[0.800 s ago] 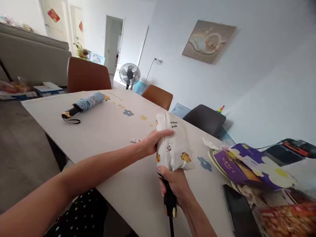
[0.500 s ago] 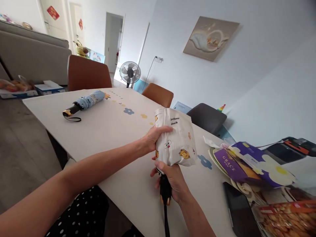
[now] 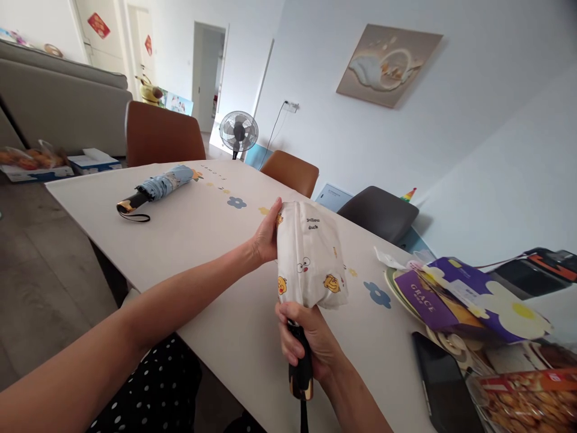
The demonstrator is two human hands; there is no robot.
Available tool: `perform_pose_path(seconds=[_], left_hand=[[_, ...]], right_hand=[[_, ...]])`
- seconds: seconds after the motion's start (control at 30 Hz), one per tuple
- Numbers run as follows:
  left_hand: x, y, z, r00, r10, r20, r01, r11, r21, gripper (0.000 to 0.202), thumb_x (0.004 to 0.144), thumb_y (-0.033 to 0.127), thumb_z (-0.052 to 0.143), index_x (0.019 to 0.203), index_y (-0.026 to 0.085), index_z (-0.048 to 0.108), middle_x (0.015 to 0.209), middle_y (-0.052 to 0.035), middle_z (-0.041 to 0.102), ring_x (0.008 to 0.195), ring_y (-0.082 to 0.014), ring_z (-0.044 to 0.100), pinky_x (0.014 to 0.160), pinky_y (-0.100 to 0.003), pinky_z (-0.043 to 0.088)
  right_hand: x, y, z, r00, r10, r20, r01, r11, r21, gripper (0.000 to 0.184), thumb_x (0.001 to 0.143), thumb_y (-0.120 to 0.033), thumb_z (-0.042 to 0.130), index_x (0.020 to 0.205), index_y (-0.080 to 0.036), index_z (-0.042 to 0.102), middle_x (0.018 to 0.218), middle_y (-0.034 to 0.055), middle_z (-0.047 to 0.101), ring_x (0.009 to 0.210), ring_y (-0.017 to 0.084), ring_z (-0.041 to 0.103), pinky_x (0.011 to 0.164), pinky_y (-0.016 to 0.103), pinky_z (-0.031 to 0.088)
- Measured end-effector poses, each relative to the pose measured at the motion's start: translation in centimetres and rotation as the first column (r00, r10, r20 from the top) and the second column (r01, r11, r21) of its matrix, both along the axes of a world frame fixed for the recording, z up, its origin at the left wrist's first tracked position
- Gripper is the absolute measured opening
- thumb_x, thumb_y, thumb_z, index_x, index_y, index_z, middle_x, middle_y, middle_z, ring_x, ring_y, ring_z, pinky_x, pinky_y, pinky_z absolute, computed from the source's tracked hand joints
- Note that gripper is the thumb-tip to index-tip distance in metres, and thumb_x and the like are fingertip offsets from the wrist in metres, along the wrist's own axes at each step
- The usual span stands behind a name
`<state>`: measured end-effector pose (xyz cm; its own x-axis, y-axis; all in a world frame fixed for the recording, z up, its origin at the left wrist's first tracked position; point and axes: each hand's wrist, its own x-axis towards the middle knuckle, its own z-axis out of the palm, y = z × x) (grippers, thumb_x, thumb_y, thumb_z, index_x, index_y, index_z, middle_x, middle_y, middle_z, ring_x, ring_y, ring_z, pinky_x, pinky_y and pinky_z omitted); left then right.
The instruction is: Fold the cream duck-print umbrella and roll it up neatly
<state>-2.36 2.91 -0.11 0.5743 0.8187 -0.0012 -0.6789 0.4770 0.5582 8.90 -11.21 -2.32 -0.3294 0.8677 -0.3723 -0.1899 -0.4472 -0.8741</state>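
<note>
Over the near part of the white table (image 3: 202,228), the right hand (image 3: 311,340) is closed around the upper section of a black handle (image 3: 303,364), fingers curled, just below the folded canopy of the white umbrella (image 3: 311,258). The left hand (image 3: 267,237) bears against the canopy's left edge, thumb extended upward; its other fingers are hidden, so its degree of closure cannot be told. The canopy is printed "yellow duck" in black, with yellow cartoon figures. The handle has gold trim and a hanging black strap.

To the right, a purple box (image 3: 417,294) marked "GRACE" lies over a plate (image 3: 390,285); smaller characters are unreadable. Nearer are a dark phone (image 3: 444,382) and a clear package (image 3: 532,400) of brown food pieces with an illegible red-orange label.

Toward the far left of the table lies a blue umbrella (image 3: 166,183). Beyond, on the floor, a shallow carton (image 3: 38,174) carries a clear bag (image 3: 31,157) containing orange-brown items.
</note>
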Motion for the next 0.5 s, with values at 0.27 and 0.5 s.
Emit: perform_pose_path(seconds=[0.27, 0.5], left_hand=[[0.9, 1.2, -2.5, 0.961, 0.121, -0.249, -0.131, 0.991, -0.022, 0.045, 0.071, 0.044, 0.063, 0.104, 0.015, 0.052, 0.114, -0.0147, 0.058, 0.1, -0.0229, 0.059, 0.085, -0.036, 0.049], [3.4, -1.1, -4.6, 0.907, -0.182, -0.379, 0.21, 0.977, 0.034, 0.039, 0.06, 0.033, 0.076, 0.091, 0.013, 0.063, 0.097, -0.0124, 0.066, 0.088, -0.0232, 0.063, 0.083, -0.036, 0.05]], right_hand=[[2.6, 2.0, 1.0, 0.731, -0.667, 0.144, 0.617, 0.736, 0.279, 0.024, 0.068, -0.032, 0.062, 0.062, -0.019, 0.043, 0.033, -0.0065, 0.041, 0.03, 0.008, 0.037, 0.034, 0.02, 0.033], [1.3, 2.0, -1.4, 0.882, -0.356, 0.31, 0.388, 0.92, -0.049, 0.025, 0.069, -0.034, 0.062, 0.06, -0.016, 0.048, 0.034, -0.0053, 0.04, 0.027, 0.008, 0.036, 0.03, 0.021, 0.031]])
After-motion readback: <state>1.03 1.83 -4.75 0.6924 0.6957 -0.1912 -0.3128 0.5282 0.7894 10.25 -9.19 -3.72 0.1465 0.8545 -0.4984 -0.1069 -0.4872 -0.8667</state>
